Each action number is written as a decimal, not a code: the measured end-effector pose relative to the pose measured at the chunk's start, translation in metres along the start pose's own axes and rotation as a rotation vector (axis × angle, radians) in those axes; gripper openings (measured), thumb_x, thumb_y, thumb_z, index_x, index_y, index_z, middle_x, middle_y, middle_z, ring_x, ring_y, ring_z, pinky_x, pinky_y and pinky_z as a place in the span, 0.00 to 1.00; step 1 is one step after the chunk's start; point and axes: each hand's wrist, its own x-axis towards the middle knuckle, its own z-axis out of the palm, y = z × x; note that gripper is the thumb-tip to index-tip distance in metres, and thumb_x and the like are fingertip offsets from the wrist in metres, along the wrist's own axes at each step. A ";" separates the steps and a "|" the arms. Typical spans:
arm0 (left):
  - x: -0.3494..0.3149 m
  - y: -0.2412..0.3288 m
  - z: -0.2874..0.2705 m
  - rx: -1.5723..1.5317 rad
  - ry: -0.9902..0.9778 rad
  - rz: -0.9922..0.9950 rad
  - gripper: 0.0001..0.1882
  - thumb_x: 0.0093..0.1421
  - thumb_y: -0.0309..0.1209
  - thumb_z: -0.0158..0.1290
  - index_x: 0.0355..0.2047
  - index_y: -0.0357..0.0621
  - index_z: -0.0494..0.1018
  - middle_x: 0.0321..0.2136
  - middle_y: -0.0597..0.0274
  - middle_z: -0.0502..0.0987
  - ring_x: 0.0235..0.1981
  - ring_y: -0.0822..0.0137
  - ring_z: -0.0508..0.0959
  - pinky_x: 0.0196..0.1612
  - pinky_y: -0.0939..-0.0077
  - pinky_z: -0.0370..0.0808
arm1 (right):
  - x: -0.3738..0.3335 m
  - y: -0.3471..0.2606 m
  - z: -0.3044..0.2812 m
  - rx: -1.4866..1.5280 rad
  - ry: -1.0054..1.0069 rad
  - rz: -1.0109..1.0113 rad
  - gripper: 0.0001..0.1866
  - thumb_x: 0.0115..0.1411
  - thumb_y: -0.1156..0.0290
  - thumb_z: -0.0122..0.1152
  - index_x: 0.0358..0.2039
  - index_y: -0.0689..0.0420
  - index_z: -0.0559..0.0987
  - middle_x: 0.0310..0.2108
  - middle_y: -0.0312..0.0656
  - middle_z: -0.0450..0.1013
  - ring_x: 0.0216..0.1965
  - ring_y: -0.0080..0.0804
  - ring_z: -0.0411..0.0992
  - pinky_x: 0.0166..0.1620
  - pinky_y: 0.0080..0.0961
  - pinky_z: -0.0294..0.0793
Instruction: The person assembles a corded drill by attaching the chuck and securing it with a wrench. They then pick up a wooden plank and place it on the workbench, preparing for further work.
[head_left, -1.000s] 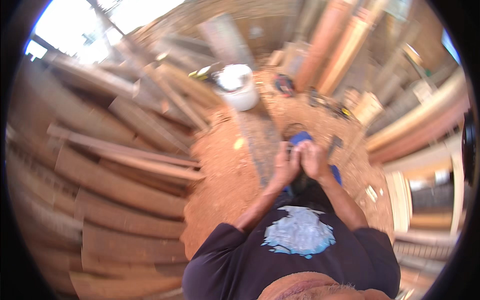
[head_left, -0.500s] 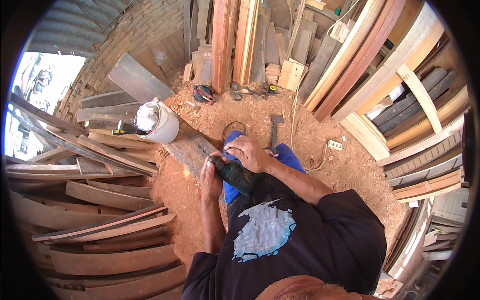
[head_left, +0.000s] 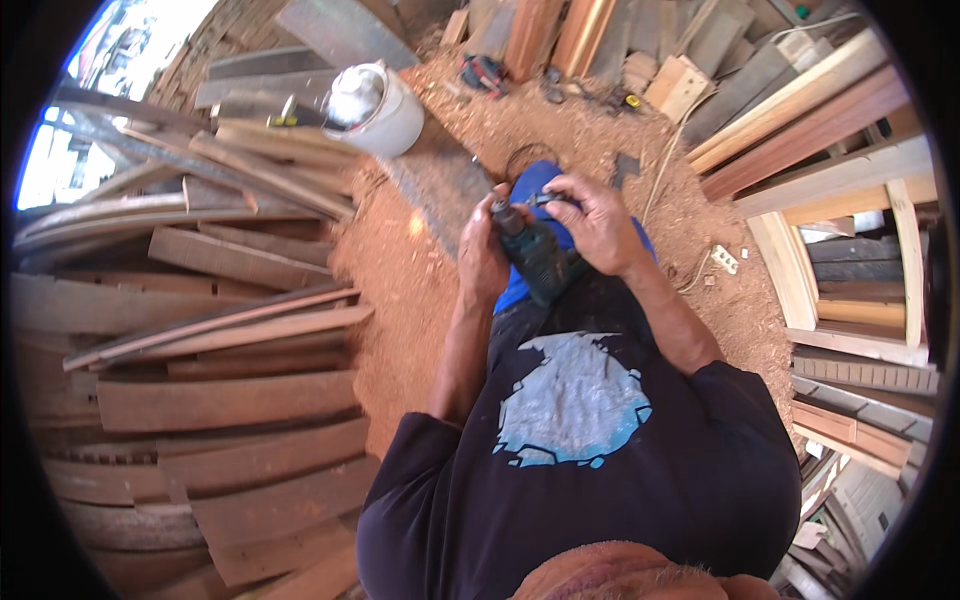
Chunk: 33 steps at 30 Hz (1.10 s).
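Observation:
A dark green power drill lies over my lap, its chuck end pointing away from me. My left hand is closed around the front of the drill, with the fingers by the chuck. Just to the right of the chuck, my right hand pinches a small dark metal piece between thumb and fingers. That piece is too small and blurred to name its kind. Blue trousers show beneath the hands.
A white bucket with a white bundle inside stands on a wide plank ahead-left. Stacked boards fill the left side. A white socket strip lies on the sawdust floor at right, near wooden frames. Farther off is a tape measure.
The whole view has shifted, so the scene sits higher and my hands farther right. My right fingers have drawn slightly away from the chuck, and the dark metal piece shows more clearly between them.

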 end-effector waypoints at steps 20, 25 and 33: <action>-0.001 -0.013 -0.016 -0.068 -0.087 -0.001 0.22 0.75 0.40 0.48 0.58 0.34 0.72 0.48 0.57 0.81 0.46 0.67 0.81 0.53 0.67 0.77 | 0.006 -0.002 0.012 -0.205 0.004 -0.388 0.11 0.56 0.76 0.70 0.41 0.61 0.83 0.38 0.46 0.81 0.41 0.44 0.76 0.47 0.37 0.76; 0.000 -0.011 -0.014 -0.010 -0.067 -0.015 0.22 0.75 0.41 0.50 0.57 0.35 0.75 0.46 0.59 0.81 0.47 0.71 0.78 0.55 0.73 0.73 | 0.008 -0.007 0.008 -0.329 -0.015 -0.601 0.11 0.55 0.78 0.67 0.40 0.61 0.83 0.40 0.45 0.81 0.40 0.43 0.76 0.45 0.37 0.76; 0.009 -0.016 0.010 0.570 0.082 0.189 0.17 0.77 0.41 0.44 0.47 0.37 0.70 0.35 0.64 0.73 0.37 0.71 0.71 0.45 0.71 0.72 | 0.018 0.003 0.010 -0.435 -0.116 -0.568 0.12 0.62 0.67 0.66 0.44 0.59 0.82 0.38 0.44 0.81 0.42 0.43 0.79 0.57 0.49 0.72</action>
